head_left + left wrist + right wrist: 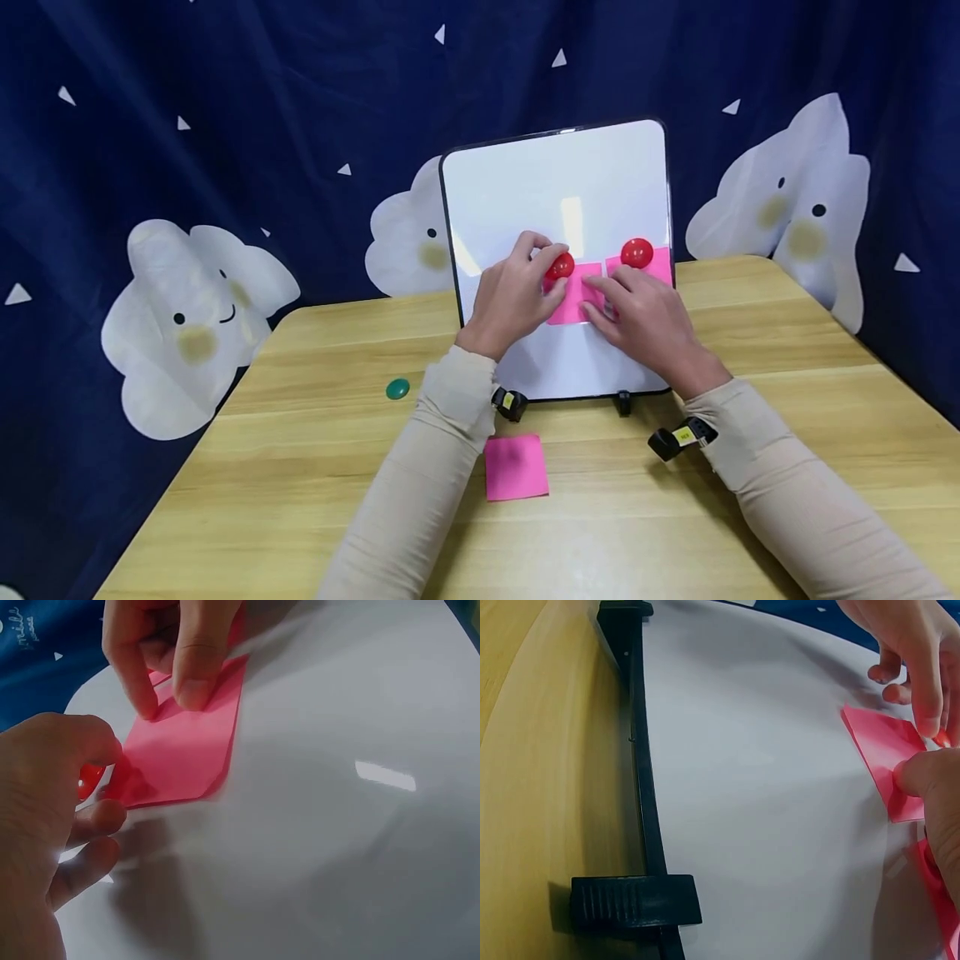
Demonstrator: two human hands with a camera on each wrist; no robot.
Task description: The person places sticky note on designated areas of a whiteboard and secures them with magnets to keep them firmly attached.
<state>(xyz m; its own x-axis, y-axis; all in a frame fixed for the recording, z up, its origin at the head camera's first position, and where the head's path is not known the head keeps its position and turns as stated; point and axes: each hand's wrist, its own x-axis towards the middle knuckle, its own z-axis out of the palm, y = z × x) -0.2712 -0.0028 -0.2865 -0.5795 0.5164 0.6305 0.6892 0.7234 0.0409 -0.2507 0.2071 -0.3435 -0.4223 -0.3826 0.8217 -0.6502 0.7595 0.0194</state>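
Note:
A white magnetic board [517,196] with a black frame stands tilted on the table. My left hand [506,292] pinches a round red magnet [561,266] at the upper left corner of a pink sticky note [573,310] on the board. From the other side, my right hand [651,317] presses the note's right part with thumb and forefinger, seen apart on the paper in the left wrist view. Right of it, a second pink note [662,265] sits under another red magnet [637,252], its lower part hidden behind the right hand.
A loose pink note [517,468] lies on the wooden table [300,450] in front of the board. Left of the left forearm is a green round magnet [397,388]. A black foot [636,901] supports the board's lower edge. A dark blue curtain [300,100] hangs behind.

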